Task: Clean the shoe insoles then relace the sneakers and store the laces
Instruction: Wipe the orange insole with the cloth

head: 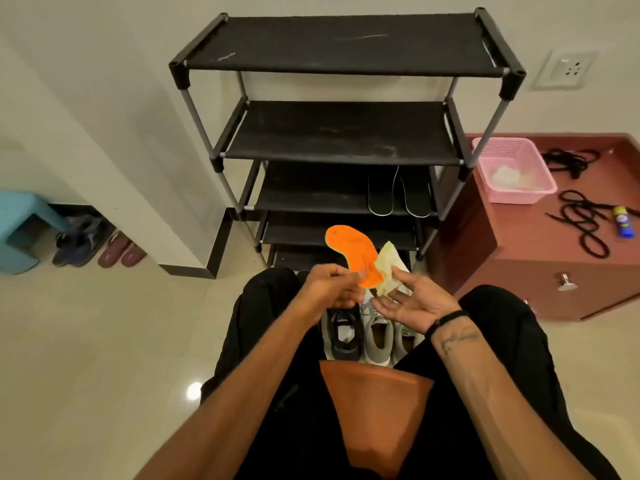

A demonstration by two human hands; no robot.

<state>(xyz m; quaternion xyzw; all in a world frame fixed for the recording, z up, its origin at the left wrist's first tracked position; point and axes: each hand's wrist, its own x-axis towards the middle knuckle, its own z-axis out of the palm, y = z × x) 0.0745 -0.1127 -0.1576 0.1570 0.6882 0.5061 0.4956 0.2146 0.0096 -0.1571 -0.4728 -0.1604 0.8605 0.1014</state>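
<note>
A: Obs. — left hand [329, 289] pinches the heel end of the orange insole [353, 254] between thumb and fingers; toe end points away, unsupported. Right hand [412, 303] holds a pale cloth [388, 268] with the thumb, other fingers loosely spread, cloth touching the insole's edge.

B: Risk?

A: Judged: a thin pinch at one end means a firm wipe could bend the insole or pull it free, dropping it onto the sneakers [367, 334] on the floor below.

B: Containers?

A: Shoe rack [346, 147]: third shelf holds two dark insoles [398, 192]. Farther right, on the cabinet [540, 265], a pink basket [512, 171] holds pale cloths; black laces [585, 223] lie loose beside it, unstored.
</note>
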